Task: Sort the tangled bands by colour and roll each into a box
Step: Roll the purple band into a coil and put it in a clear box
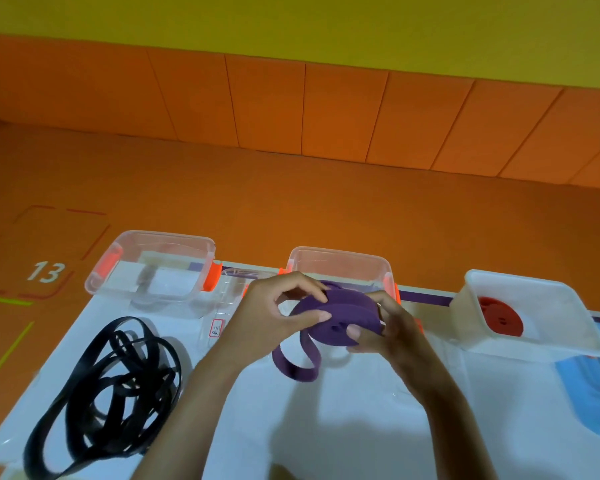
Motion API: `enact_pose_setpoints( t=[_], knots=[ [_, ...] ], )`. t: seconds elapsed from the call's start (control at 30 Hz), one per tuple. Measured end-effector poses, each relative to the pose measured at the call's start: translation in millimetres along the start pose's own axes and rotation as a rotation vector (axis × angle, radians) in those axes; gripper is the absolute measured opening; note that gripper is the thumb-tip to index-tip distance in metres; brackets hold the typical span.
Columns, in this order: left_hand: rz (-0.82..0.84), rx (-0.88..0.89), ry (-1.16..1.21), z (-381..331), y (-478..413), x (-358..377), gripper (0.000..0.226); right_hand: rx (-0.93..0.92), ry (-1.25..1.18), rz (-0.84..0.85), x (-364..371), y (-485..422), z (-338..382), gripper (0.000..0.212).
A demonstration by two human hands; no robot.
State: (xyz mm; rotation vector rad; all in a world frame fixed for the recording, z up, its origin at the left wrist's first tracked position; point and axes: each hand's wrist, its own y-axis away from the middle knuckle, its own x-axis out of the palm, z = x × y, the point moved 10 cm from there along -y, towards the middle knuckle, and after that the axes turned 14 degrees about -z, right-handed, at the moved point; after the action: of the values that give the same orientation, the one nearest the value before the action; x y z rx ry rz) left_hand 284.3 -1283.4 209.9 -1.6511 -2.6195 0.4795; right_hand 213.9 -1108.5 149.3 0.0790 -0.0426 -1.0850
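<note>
**Both hands on the half-rolled purple band at the desk's far edge**

The purple band [347, 317] is held above the desk [326, 427], just in front of the middle clear box [340, 252] at the far edge. Most of it is wound into a flat coil. The left hand [271, 317] has its fingers curled over the coil's top and left side, with the thumb lying across the near face. The right hand [395, 336] grips the coil from the right, fingers bent round its lower rim. Neither hand is spread open; both are closed on the coil. A loose tail [293, 367] of the same band hangs from the coil's underside and loops down to the desk between the two forearms.

The black band [111, 386] lies unrolled in a tangled heap near the desk's left edge, well apart from the hands. Behind it, at the far left corner, stands a second clear box [153, 237] with orange latches. A clear lid [236, 282] with a small label lies flat between the two clear boxes.

Towards the far right corner, a white box [534, 344] holds a red band [501, 320] already wound into a coil and resting against its left wall. A blue item [589, 393] lies at the right edge, partly cut off by the view. On the orange floor beyond the desk's left corner is a painted number 13 [45, 271].
</note>
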Motion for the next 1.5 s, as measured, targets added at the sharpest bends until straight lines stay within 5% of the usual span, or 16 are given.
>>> enact_pose_setpoints(
  t=[0.33, 0.57, 0.87, 1.07, 1.23, 1.5],
  knots=[
    [0.061, -0.046, 0.132, 12.6, -7.1, 12.4, 0.039, -0.005, -0.177, -0.098, -16.5, -3.5, -2.8, 0.039],
    [-0.055, 0.013, 0.140, 10.7, -9.6, 19.7, 0.021, -0.096, 0.212, -0.079, -15.2, -3.8, 0.6, 0.051],
    [0.119, -0.045, 0.075, 22.9, 1.4, 26.9, 0.036, -0.063, 0.044, -0.191, -28.7, 18.1, 1.7, 0.042],
    [0.053, -0.060, 0.077, 19.9, 17.4, 19.3, 0.042, -0.032, -0.119, -0.144, -19.9, 42.4, 6.0, 0.039],
    [-0.029, -0.102, 0.154, 15.7, 46.6, 7.5, 0.025, 0.016, -0.163, -0.223, -15.3, 74.6, 3.7, 0.049],
    [-0.033, -0.169, 0.166, 2.6, 111.4, -21.0, 0.024, 0.048, -0.238, -0.207, 18.4, 136.0, -7.4, 0.032]
  ],
)
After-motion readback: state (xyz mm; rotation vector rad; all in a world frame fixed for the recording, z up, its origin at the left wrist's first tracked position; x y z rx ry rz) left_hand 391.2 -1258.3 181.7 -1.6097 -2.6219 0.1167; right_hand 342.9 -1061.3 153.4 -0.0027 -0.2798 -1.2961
